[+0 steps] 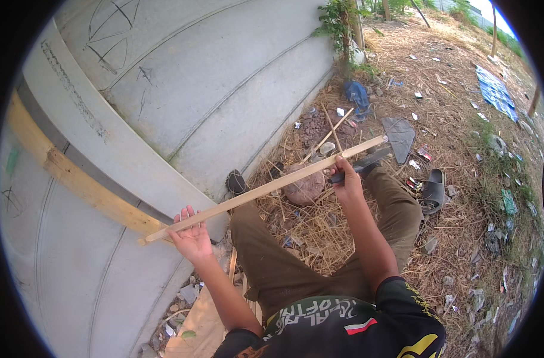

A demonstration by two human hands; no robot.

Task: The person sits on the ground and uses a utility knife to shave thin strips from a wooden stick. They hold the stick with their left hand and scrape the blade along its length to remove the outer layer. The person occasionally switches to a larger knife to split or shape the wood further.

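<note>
A long, pale wooden strip [266, 188] slants across in front of me, its near end at the left and its far end raised to the right. My left hand [192, 238] is turned palm up near the left end, the strip lying between thumb and outstretched fingers. Farther along, my right hand [347, 184] pinches the strip's edge near its right end. That same hand also grips a knife [372, 159] by its dark handle, the broad dark blade pointing right beneath the strip. Below the strip, between my legs, sits a round brownish block [304, 186].
A grey panel wall [224, 77] rises at the left, with a yellowish pole [99, 194] leaning there. Thin sticks [331, 134] and a blue bag [357, 98] lie ahead on straw. A dark sandal [433, 191] sits at the right; a wooden board [197, 325] lies at lower left.
</note>
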